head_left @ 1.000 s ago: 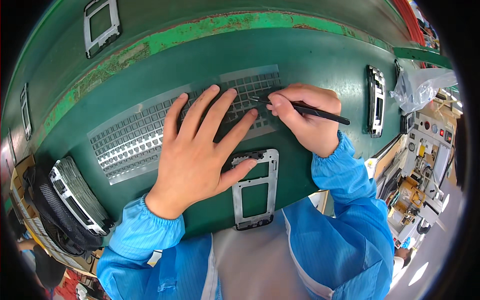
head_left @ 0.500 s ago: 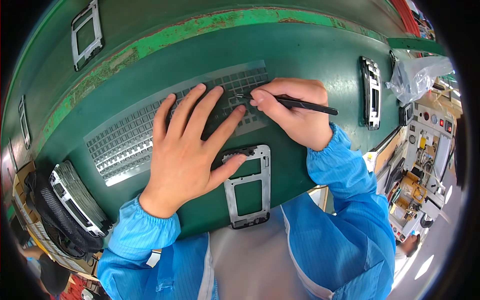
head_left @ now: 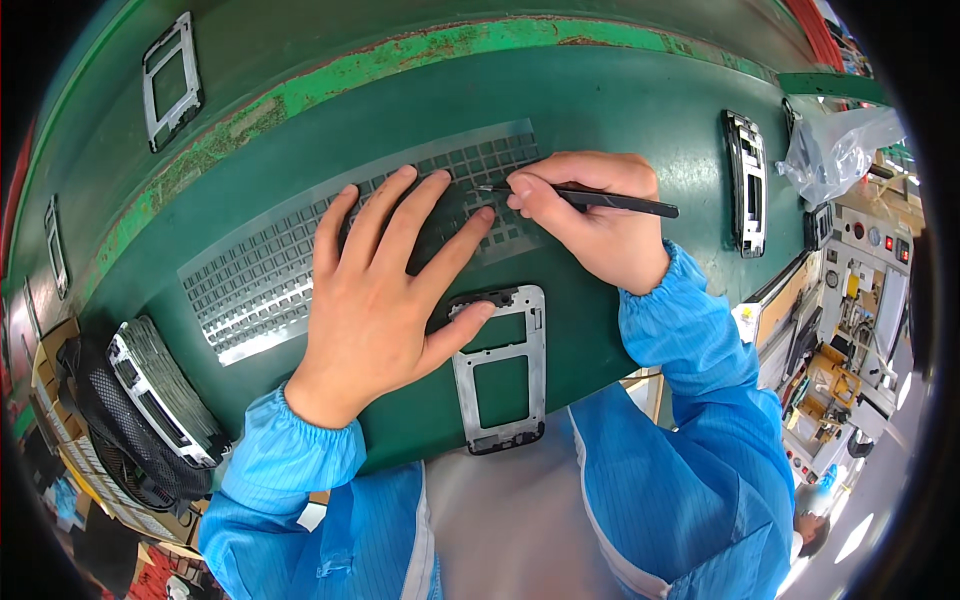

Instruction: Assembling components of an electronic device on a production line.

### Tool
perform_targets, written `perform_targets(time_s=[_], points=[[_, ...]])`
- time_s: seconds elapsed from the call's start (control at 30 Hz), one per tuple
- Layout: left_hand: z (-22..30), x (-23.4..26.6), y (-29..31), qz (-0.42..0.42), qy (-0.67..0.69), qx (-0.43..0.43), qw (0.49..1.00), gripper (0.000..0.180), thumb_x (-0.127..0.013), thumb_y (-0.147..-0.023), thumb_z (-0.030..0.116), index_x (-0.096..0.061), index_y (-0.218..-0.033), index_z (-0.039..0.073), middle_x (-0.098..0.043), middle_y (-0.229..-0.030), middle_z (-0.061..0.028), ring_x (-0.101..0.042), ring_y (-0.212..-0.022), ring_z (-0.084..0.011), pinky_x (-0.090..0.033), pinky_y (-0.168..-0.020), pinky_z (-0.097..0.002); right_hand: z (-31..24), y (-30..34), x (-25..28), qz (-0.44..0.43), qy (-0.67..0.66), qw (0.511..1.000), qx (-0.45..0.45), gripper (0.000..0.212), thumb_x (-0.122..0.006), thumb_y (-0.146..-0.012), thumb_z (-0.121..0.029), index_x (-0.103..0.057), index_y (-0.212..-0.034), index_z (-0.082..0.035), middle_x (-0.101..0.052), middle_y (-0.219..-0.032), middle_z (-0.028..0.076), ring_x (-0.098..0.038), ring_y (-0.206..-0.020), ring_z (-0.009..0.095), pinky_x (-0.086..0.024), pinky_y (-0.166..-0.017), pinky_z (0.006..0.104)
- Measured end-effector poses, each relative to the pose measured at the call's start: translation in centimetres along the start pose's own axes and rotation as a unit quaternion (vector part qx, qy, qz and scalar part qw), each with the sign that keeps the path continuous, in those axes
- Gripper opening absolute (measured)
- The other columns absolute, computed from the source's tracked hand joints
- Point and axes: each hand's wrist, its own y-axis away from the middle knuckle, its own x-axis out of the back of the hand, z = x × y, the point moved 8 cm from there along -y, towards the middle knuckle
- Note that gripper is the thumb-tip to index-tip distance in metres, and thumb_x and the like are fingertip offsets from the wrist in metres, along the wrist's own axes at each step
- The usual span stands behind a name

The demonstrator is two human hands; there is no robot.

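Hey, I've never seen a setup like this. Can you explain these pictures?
No machine here: a person works bare-handed, in blue fabric sleeves, seen by a fisheye camera on their head, so straight edges bend. On the dark green worktop lies a clear, plastic-looking sheet with rows of small grey squares. The left hand spreads over it; the right hand holds slim black tweezers, tips over the sheet. Nearer the body lies a silver-and-black rectangular frame; similar frames are stacked at left.
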Motion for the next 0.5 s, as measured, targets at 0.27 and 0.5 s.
perform_targets(time_s=[0.27,0.5], points=[[-0.11,-0.07,0.03,-0.004,0.000,0.002,1.000,0.061,-0.072,-0.078,0.041,-0.064,-0.135,0.021,-0.048,-0.148,-0.0143,-0.042,-0.138,-0.0363,-0.027,-0.115,-0.0553,0.27,0.04,-0.02,0.008,-0.013,1.000,-0.003,0.011,-0.076,-0.087,-0.008,-0.076,-0.093,0.002,-0.075,-0.082,0.010,-0.071,-0.074,0.013,-0.058,-0.066,0.0269],[-0.13,-0.06,0.04,-0.004,0.000,0.005,1.000,0.061,-0.072,-0.078,0.041,-0.064,-0.135,0.022,-0.048,-0.148,-0.0141,-0.042,-0.138,-0.0361,-0.027,-0.115,-0.0550,0.11,-0.20,-0.13,-0.006,-0.007,1.000,-0.009,0.011,-0.076,-0.087,-0.007,-0.076,-0.094,0.002,-0.076,-0.084,0.009,-0.071,-0.075,0.013,-0.058,-0.066,0.0267]])
